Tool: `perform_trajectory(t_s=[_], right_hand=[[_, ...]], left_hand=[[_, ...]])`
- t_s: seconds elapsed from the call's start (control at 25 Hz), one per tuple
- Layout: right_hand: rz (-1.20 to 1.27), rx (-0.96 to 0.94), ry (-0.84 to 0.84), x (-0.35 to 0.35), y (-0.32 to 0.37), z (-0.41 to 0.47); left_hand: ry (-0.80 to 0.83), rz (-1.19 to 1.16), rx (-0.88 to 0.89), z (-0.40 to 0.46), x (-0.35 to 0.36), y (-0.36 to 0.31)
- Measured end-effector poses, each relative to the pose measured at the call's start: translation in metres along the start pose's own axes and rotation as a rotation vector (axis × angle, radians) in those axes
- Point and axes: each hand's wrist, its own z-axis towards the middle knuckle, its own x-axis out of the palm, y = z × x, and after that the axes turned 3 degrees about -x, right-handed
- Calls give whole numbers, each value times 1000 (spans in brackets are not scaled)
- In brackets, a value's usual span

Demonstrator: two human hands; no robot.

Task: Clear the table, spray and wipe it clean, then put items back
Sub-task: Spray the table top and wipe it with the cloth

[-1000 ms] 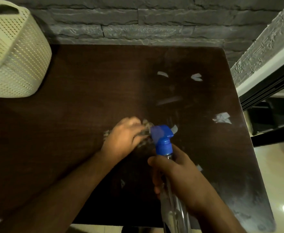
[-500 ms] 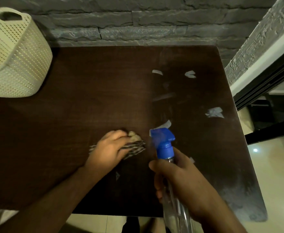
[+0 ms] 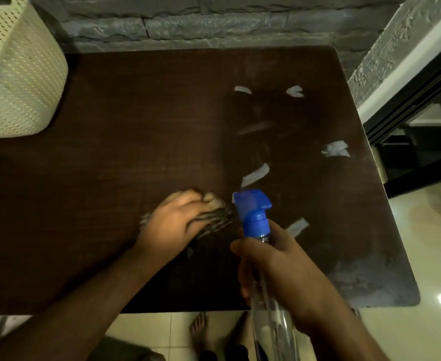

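A dark brown table [image 3: 110, 178] fills the view. My left hand [image 3: 172, 220] presses a striped cloth [image 3: 214, 221] onto the tabletop near the middle front, fingers curled over it. My right hand [image 3: 279, 269] grips a clear spray bottle [image 3: 271, 316] with a blue trigger head [image 3: 253, 209], nozzle pointing away over the table, just right of the cloth. Several torn scraps of white paper lie on the right half, among them one [image 3: 256, 174] just beyond the nozzle and one [image 3: 335, 149] near the right edge.
A cream perforated basket [image 3: 16, 82] stands on the table's far left corner. A grey stone wall [image 3: 214, 24] runs behind. Tiled floor [image 3: 422, 230] and a dark doorway lie to the right. Bare feet [image 3: 201, 332] show below the front edge.
My left hand slid the cloth leftward, then slightly back right. The bottle stayed gripped in my right hand, nearly in place.
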Motion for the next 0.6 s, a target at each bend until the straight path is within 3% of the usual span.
perform_trajectory(t_s=[0.12,0.24,0.32,0.48,0.6], right_hand=[[29,-22,-31,6,-8,-9],[62,-12,-64,16,-16,-14],[63,-24,-84,23,-20,-16],[49,-3,-84,33,-23,-25],[45,17,-105,28,-33,-28]], left_hand=[[-63,7,-80,-9,-20,30],[-133,89,-188,74,-10,35],[-97,52,-219,101,0,10],[136,-46,68,16,6,-16],[17,-49,-7,11,-15,24]])
